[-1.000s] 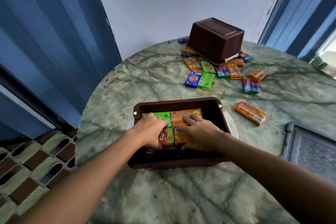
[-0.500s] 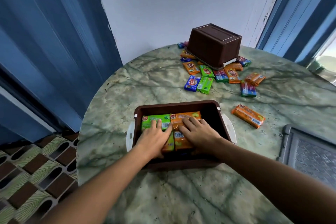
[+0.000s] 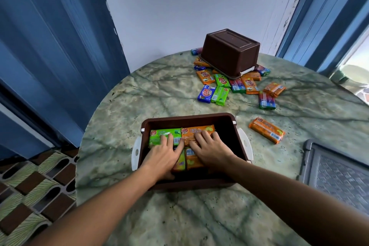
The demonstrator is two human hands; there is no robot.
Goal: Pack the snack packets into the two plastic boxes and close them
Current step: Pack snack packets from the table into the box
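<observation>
Neither grip closes on anything: the left hand [image 3: 166, 153] and right hand [image 3: 211, 149] lie flat, fingers spread, pressing snack packets [image 3: 196, 133] level inside the near box [image 3: 189, 118]. On the tabletop [image 3: 159, 96], the second box [image 3: 229, 52] sits overturned (loose packets [image 3: 221, 95] beside it).

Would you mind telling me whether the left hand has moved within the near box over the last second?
Yes. The left hand slid toward the far wall of the open box, fingers now flat on the green packet.
</observation>
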